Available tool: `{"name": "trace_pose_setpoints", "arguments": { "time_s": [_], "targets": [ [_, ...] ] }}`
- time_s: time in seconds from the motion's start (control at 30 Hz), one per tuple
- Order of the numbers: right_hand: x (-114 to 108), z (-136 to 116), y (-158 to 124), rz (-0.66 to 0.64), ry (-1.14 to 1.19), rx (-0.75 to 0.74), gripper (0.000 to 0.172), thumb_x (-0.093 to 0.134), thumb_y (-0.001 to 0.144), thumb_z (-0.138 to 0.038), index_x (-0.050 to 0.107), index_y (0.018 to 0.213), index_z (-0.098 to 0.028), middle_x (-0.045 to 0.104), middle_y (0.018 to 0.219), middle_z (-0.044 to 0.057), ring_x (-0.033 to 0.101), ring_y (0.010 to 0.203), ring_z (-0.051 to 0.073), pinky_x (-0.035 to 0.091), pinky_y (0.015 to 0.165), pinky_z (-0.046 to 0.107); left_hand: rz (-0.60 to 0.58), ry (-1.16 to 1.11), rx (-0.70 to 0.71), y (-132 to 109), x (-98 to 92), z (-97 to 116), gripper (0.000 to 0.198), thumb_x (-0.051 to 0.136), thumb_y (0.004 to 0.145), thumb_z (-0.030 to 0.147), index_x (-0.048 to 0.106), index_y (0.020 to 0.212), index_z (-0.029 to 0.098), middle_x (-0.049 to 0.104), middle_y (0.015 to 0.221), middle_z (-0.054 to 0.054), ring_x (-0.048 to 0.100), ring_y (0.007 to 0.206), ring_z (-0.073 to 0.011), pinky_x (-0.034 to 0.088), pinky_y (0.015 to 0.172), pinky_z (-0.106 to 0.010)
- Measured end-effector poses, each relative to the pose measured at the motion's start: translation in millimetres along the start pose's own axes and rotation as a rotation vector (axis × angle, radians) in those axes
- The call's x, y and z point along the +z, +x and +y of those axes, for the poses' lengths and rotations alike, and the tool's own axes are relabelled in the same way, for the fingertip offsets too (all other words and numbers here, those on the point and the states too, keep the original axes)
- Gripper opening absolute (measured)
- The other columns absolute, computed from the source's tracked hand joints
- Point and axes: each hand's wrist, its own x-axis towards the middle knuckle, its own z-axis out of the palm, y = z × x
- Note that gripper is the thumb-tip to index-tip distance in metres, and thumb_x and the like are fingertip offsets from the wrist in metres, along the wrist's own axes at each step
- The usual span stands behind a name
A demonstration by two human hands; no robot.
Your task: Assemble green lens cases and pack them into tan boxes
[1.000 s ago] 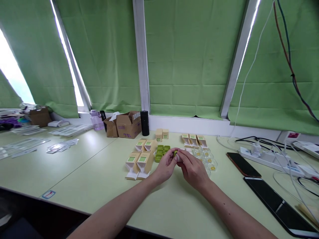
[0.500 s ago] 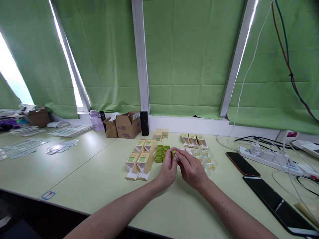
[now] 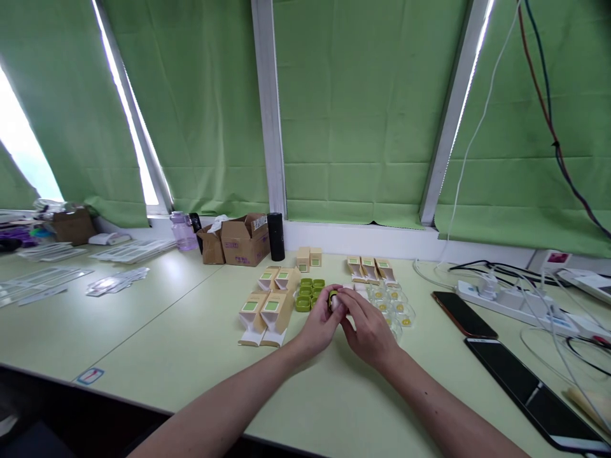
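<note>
My left hand (image 3: 319, 326) is closed around a small green container (image 3: 331, 297), held just above the table. The fingers of my right hand (image 3: 373, 327) close in on it from the other side. Between the fingertips a small whitish piece (image 3: 336, 301) shows; the fingers hide most of it. Beside my left hand stand several green square containers (image 3: 303, 304) in a cluster. Clear plastic domed pieces with yellow centres (image 3: 397, 306) lie just beyond my right hand. Left of the cluster are several open cardboard boxes (image 3: 277, 306) with green labels.
More small boxes (image 3: 370, 270) stand at the back, near a black cylinder (image 3: 275, 236) and a brown carton (image 3: 245, 240). Two phones (image 3: 464, 315) and a white power strip (image 3: 518, 308) with cables lie on the right. Flat sheets (image 3: 133, 250) lie far left.
The green container has turned slightly in my fingers, so its dark side and the whitish piece show more. Both hands stay in nearly the same place.
</note>
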Motion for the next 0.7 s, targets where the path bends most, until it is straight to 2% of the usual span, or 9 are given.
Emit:
{"name": "trace_pose_setpoints", "arguments": {
  "time_s": [0.23, 0.7],
  "targets": [
    [2.6, 1.0, -1.7, 0.027, -0.004, 0.014, 0.047, 0.051, 0.1, -0.011, 0.053, 0.147, -0.017, 0.071, 0.13, 0.017, 0.07, 0.121, 0.027, 0.064, 0.098, 0.043, 0.018, 0.034, -0.032, 1.0, -0.5, 3.0, 0.057, 0.068, 0.092, 0.059, 0.052, 0.13, 0.019, 0.064, 0.122, -0.011, 0.063, 0.107, -0.0209, 0.053, 0.093, -0.033],
    [4.8, 2.8, -3.1, 0.03, -0.036, 0.011, 0.041, 0.052, 0.1, -0.01, 0.059, 0.14, -0.016, 0.073, 0.127, 0.018, 0.072, 0.117, 0.027, 0.065, 0.096, 0.043, 0.003, 0.054, -0.018, 2.5, -2.8, -0.5, 0.053, 0.065, 0.094, 0.058, 0.05, 0.128, 0.02, 0.063, 0.118, -0.009, 0.061, 0.106, -0.0204, 0.05, 0.094, -0.033]
  ]
}}
